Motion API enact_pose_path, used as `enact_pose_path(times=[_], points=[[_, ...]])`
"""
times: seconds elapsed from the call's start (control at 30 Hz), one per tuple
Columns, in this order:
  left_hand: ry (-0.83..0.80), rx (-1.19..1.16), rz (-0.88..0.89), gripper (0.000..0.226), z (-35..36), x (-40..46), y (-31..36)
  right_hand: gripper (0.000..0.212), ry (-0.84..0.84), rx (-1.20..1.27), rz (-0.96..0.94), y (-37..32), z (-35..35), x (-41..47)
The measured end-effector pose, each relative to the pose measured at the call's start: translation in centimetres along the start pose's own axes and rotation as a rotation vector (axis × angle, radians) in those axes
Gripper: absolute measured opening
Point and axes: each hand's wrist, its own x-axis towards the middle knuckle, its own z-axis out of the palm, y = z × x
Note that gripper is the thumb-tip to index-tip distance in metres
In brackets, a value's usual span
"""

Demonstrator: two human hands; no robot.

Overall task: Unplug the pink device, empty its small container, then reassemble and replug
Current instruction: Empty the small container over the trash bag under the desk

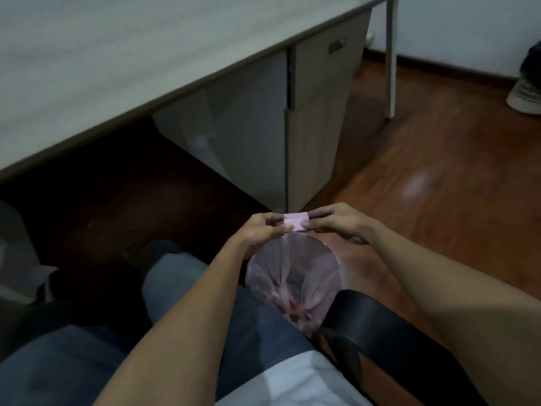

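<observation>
Bare forearms with no sleeves, blue jeans (pixel 73 367) on the legs, a white shirt hem (pixel 304 382).

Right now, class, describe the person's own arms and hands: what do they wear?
Both forearms are bare up to the frame edge, with no sleeves showing. The left hand and the right hand wear no gloves. No watch, ring or bracelet can be made out, though the picture is dim and slightly blurred.

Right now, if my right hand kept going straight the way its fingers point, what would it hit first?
The right hand points leftward, so it would press further into the small pink container it already pinches, then meet the left hand gripping the other end. Both are above the bag-lined bin; depth is unclear.
</observation>
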Motion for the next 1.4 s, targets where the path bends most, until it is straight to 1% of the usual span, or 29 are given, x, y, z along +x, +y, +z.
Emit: enact_pose_path(times=[0.03,0.1,0.17,0.23,0.3,0.37,0.47,0.5,0.57,0.7,0.87,0.97,1.03,1.13,1.23,1.27,1.33,1.4], points=[[-0.010,-0.002,-0.071,0.045,0.1,0.3,-0.6,0.055,-0.009,0.003,0.038,0.9,0.3,0.1],[-0.018,-0.053,-0.206,0.031,0.4,0.9,-1.7,0.050,-0.032,0.024,0.118,2.5,0.9,0.3],[-0.025,-0.085,-0.306,0.029,0.5,1.3,-2.4,0.046,-0.063,0.083,0.196,3.5,1.4,0.5],[-0.024,-0.124,-0.378,0.030,0.5,1.4,-2.7,0.049,-0.096,0.115,0.264,3.9,1.6,0.6],[-0.023,-0.191,-0.424,0.024,0.6,1.8,-2.7,0.052,-0.115,0.141,0.321,3.9,1.8,0.6],[0.007,-0.230,-0.459,0.026,0.7,2.2,-2.8,0.051,-0.096,0.151,0.361,3.9,2.1,0.8],[0.029,-0.193,-0.476,0.036,1.2,3.3,-2.7,0.048,-0.054,0.167,0.400,4.0,2.4,1.0],[0.027,-0.185,-0.480,0.039,1.4,3.7,-2.7,0.050,-0.035,0.187,0.416,4.2,2.3,1.1],[0.013,-0.175,-0.496,0.039,1.9,4.5,-2.7,0.056,0.008,0.234,0.444,4.5,2.1,1.3],[0.006,-0.131,-0.538,0.037,2.7,5.4,-2.5,0.052,0.052,0.316,0.494,5.0,1.9,1.6],[0.026,-0.060,-0.554,0.056,2.5,6.2,-2.6,0.057,0.071,0.357,0.534,5.2,1.9,2.1],[0.025,-0.089,-0.524,0.054,2.4,6.4,-2.6,0.059,0.065,0.385,0.508,5.4,1.8,2.2],[0.031,-0.120,-0.464,0.050,2.1,6.4,-2.7,0.058,0.052,0.408,0.445,5.4,1.7,2.3],[0.023,-0.126,-0.346,0.043,1.4,6.0,-2.8,0.051,0.056,0.480,0.322,5.1,1.5,2.1],[-0.012,-0.129,-0.227,0.052,0.5,5.5,-2.5,0.050,0.069,0.548,0.186,4.6,1.3,2.0],[-0.020,-0.089,-0.175,0.052,0.3,5.2,-2.2,0.051,0.060,0.555,0.141,4.3,1.3,2.1],[0.005,0.028,-0.053,0.056,-0.2,4.6,-1.6,0.052,0.047,0.538,0.079,3.2,1.5,2.2],[0.048,0.070,0.048,0.064,-0.6,4.3,-0.9,0.054,0.048,0.477,0.033,1.8,1.6,2.5]])
